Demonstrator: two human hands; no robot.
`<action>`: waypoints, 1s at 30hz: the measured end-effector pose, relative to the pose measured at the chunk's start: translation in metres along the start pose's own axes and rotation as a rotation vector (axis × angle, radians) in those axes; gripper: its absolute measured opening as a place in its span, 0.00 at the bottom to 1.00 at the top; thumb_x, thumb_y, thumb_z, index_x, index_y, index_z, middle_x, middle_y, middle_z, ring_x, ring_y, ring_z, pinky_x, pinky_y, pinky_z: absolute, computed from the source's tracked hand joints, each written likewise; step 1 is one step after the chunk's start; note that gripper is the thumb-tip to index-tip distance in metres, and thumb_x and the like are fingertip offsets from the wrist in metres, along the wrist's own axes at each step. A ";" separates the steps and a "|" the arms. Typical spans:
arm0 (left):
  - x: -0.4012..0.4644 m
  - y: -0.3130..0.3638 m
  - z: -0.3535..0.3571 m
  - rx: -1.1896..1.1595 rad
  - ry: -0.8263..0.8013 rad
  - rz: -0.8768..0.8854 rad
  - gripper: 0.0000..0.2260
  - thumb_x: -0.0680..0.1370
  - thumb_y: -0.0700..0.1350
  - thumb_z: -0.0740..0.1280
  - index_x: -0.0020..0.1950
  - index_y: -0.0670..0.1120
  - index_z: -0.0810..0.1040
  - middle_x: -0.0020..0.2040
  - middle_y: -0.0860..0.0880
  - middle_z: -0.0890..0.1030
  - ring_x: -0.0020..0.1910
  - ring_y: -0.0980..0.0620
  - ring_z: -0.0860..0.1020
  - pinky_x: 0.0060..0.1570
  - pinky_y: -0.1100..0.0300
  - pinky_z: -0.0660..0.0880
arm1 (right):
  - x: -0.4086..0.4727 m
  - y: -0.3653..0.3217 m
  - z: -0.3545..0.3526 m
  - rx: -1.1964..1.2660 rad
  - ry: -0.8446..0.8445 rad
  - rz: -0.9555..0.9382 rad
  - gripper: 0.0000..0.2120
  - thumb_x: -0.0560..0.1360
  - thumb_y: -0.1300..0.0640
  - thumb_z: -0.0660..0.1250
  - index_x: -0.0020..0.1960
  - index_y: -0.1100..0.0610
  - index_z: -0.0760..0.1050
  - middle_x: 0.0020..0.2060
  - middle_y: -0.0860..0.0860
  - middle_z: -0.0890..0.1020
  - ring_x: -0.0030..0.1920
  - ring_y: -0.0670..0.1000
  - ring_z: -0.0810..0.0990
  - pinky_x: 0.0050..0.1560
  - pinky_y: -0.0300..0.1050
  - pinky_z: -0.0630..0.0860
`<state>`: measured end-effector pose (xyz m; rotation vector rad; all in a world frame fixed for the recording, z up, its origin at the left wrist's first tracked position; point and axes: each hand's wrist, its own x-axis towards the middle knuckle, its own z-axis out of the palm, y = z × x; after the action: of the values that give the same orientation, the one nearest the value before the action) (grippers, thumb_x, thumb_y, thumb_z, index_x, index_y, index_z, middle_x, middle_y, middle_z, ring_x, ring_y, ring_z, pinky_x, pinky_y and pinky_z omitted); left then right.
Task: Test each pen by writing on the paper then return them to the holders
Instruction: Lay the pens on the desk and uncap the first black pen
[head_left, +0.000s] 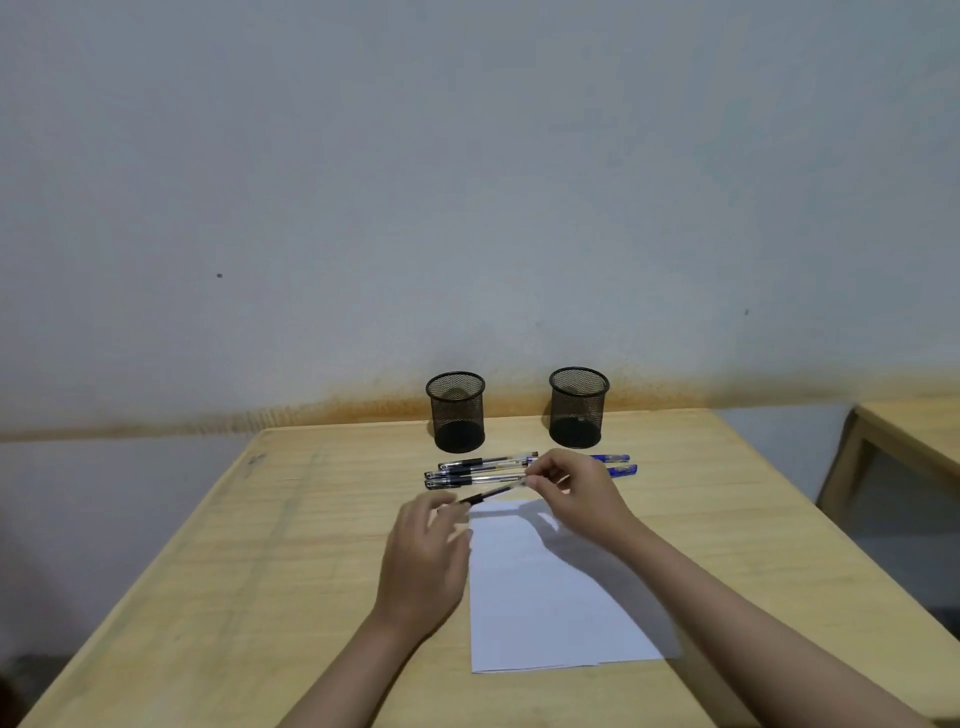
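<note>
Head view, table: a pale wooden table stood against a grey wall, with a white sheet of paper lying near its middle.
Head view, holders: the left mesh holder and the right mesh holder stood upright at the far edge, well apart from each other; both looked empty.
Head view, loose pens: three black pens lay side by side just in front of the holders, and two blue pens lay to their right, partly hidden behind the right hand.
Head view, right hand: the right hand pinched the clear rear end of the held pen between thumb and fingertips, above the paper's far edge.
Head view, left hand: the left hand hovered with fingers loosely spread near the pen's dark end; whether it touched the pen could not be told because of blur.
Step in hand, judged: uncapping or readying the first pen seemed underway; no marks showed on the paper.
Doing it well: the left hand would best take the cap end firmly, pull straight along the barrel, then steady the paper's left edge while the right hand regripped nearer the tip.
</note>
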<state>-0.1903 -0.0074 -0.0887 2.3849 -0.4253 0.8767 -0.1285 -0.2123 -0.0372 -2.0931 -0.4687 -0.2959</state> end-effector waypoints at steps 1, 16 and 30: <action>-0.001 0.002 -0.003 -0.004 0.062 -0.030 0.16 0.71 0.40 0.70 0.58 0.46 0.75 0.57 0.48 0.75 0.55 0.50 0.72 0.48 0.56 0.76 | -0.007 -0.003 -0.005 0.034 0.012 -0.003 0.09 0.73 0.62 0.70 0.40 0.49 0.78 0.35 0.43 0.81 0.38 0.43 0.78 0.40 0.33 0.74; 0.021 0.047 -0.027 -0.311 0.074 -0.049 0.10 0.72 0.33 0.70 0.51 0.43 0.83 0.41 0.55 0.77 0.41 0.58 0.76 0.40 0.69 0.70 | -0.049 -0.049 0.006 0.507 0.039 0.110 0.02 0.74 0.62 0.70 0.46 0.59 0.81 0.34 0.50 0.84 0.36 0.42 0.83 0.37 0.32 0.75; 0.034 -0.024 -0.078 -0.189 -0.095 -0.149 0.07 0.70 0.34 0.72 0.41 0.46 0.83 0.35 0.53 0.80 0.37 0.64 0.77 0.36 0.67 0.69 | -0.052 -0.061 0.008 0.482 0.407 0.042 0.10 0.75 0.64 0.68 0.37 0.54 0.76 0.28 0.47 0.80 0.31 0.42 0.79 0.35 0.34 0.75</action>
<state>-0.1925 0.0550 -0.0259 2.2569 -0.3456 0.6298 -0.2017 -0.1868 -0.0153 -1.5214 -0.2208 -0.5162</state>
